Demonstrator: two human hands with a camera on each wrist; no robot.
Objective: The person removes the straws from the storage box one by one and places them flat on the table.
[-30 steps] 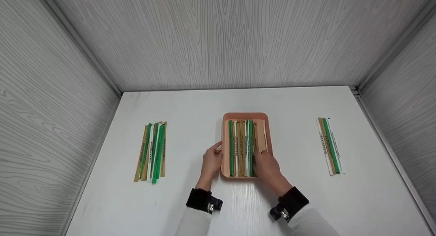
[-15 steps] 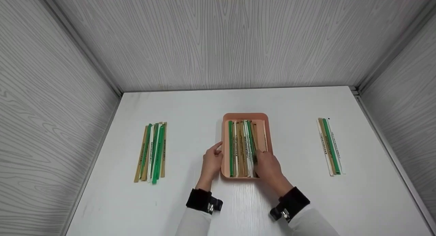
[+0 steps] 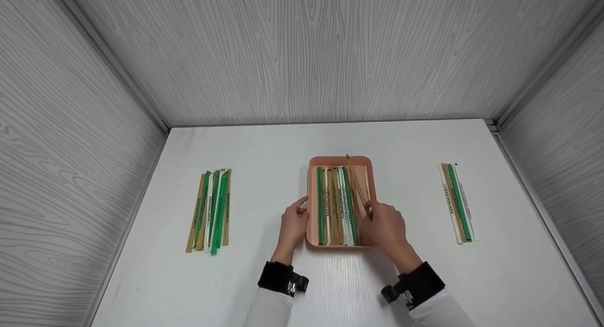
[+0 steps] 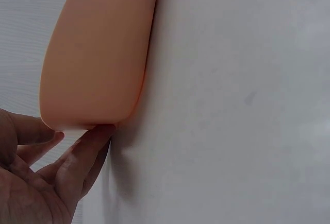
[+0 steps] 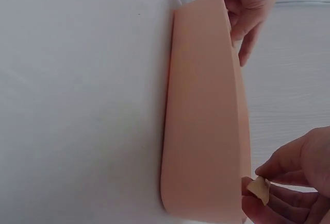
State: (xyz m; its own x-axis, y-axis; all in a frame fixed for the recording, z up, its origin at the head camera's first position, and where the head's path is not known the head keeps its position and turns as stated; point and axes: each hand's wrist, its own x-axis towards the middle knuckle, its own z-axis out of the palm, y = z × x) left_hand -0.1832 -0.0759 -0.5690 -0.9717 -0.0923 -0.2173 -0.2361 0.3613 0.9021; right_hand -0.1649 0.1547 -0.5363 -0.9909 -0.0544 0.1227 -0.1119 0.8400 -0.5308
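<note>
A salmon-pink tray [image 3: 325, 160] stands in the middle of the table, holding a row of slim paper-wrapped straws [image 3: 335, 206] in green, white and brown. My left hand [image 3: 293, 225] grips the tray's left wall; the left wrist view has its fingers [image 4: 85, 154] against the pink side. Over the tray's right part, my right hand [image 3: 386, 225] pinches a brown wrapped straw [image 3: 358, 183], tilted with its far end at the tray's back rim. In the right wrist view the straw's near end [image 5: 259, 189] sticks out between thumb and fingers.
Left of the tray lies a loose bundle of green, white and brown wrapped straws [image 3: 207, 213]. A smaller group of several wrapped straws [image 3: 457, 204] lies on the right side. Grey wood-grain panels [image 3: 302, 58] enclose the white table [image 3: 264, 152] at the back and sides.
My right hand has moved right and drawn the brown straw up out of the row, its far end now at the back rim. Neighbouring straws shifted slightly. My left hand has stayed put.
</note>
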